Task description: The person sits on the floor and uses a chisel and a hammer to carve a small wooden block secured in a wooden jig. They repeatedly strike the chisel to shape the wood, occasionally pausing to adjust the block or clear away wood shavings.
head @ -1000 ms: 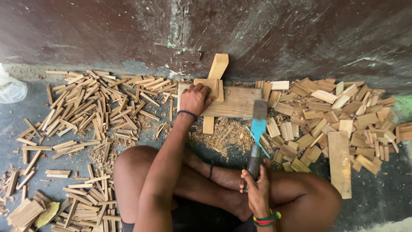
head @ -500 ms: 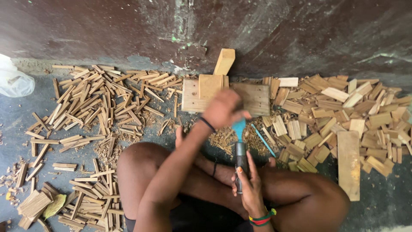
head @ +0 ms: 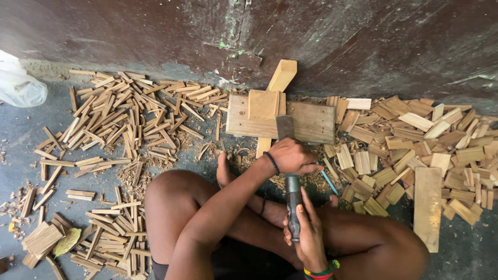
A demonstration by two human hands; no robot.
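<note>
I sit cross-legged on the floor facing a wooden work board [head: 311,122] with a block [head: 263,103] on top of it. My left hand [head: 290,155], with a black band at the wrist, is closed at the board's near edge. A small grey flat piece [head: 284,127] sticks up from its fingers over the board. My right hand [head: 308,233], wearing a coloured bracelet, grips the dark handle of a cutting tool [head: 293,205]. The handle points at my left hand, which hides the blade.
Thin split sticks [head: 129,119] are heaped at the left, flat wood tiles [head: 415,140] at the right, with a longer plank [head: 428,205] beside them. A thin blue strip [head: 328,181] lies in the shavings. A dark wall [head: 311,36] stands behind the board and a clear plastic bag [head: 18,85] lies far left.
My left hand came back from the board's top to its near edge and now holds the grey piece. The tool moved in under that hand, so its blue blade no longer shows.
</note>
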